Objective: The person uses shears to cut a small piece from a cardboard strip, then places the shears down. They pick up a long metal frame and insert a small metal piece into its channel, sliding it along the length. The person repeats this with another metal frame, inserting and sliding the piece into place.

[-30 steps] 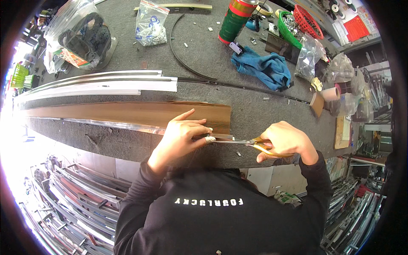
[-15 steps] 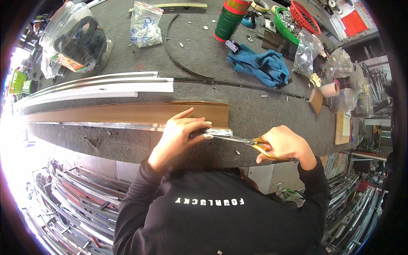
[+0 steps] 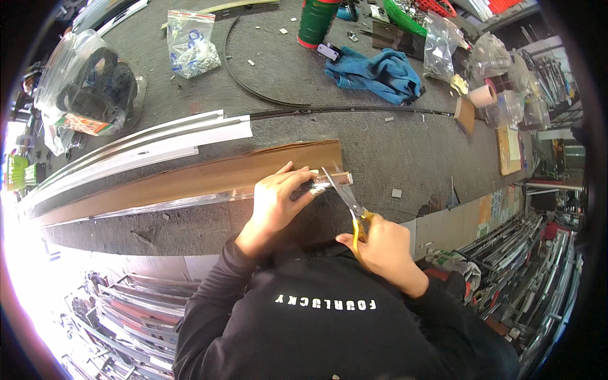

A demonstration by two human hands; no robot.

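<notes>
A long brown cardboard strip (image 3: 190,172) lies along the bench, with a shiny film-wrapped strip (image 3: 341,179) at its near edge. My left hand (image 3: 277,195) is closed on that film-wrapped strip near its right end, thumb and fingers pinching it. In my right hand (image 3: 386,247) are yellow-handled scissors (image 3: 349,201), fingers through the loops. Their blades are spread apart and point away from me, crossing the strip's end just right of my left fingertips. Whether the blades touch the film I cannot tell.
White profiles (image 3: 215,134) lie beyond the cardboard. Farther off are a clear jar (image 3: 95,88), a bag of small white parts (image 3: 192,47), a thin black strip (image 3: 233,63), a blue cloth (image 3: 377,73) and a green canister (image 3: 316,22). Metal bars (image 3: 139,316) are racked below the bench's near edge.
The scissors have swung from lying nearly along the strip to pointing away across its end, blades now wide apart. My right hand has moved left and nearer; my left hand keeps its hold.
</notes>
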